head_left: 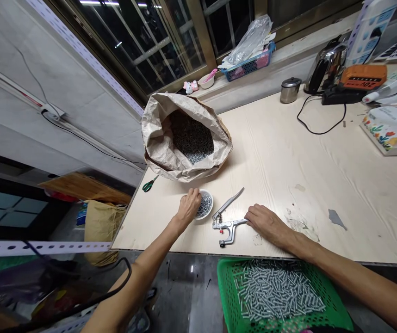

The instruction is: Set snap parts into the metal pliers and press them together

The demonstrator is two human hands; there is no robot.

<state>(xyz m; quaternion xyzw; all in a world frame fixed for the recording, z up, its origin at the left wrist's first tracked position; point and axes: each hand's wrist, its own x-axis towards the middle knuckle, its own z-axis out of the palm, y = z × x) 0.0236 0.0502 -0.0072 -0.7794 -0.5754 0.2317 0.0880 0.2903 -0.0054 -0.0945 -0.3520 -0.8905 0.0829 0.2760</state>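
My left hand [189,204] is at the left rim of a small white bowl [212,203] filled with tiny silvery metal pieces [204,206]. Its fingers are bent together over the edge; whatever they pinch is hidden. Just right of the bowl lie snap pliers [231,226] with a spring and a red part, their handles spread apart. My right hand [263,223] rests on the table, fingers closed around the tip of the lower handle. Behind the bowl stands a large paper-lined sack [155,134], its mouth rolled back over dark and silvery small metal pieces [193,138].
Below the table's front edge sits a green basket [224,296] of silvery screw-like pieces [282,289]. Green-handled scissors [148,186] lie left of the sack. A lidded metal cup [290,90], kettle [326,64], cord, orange battery [363,76] and tissue pack [393,129] occupy the back right.
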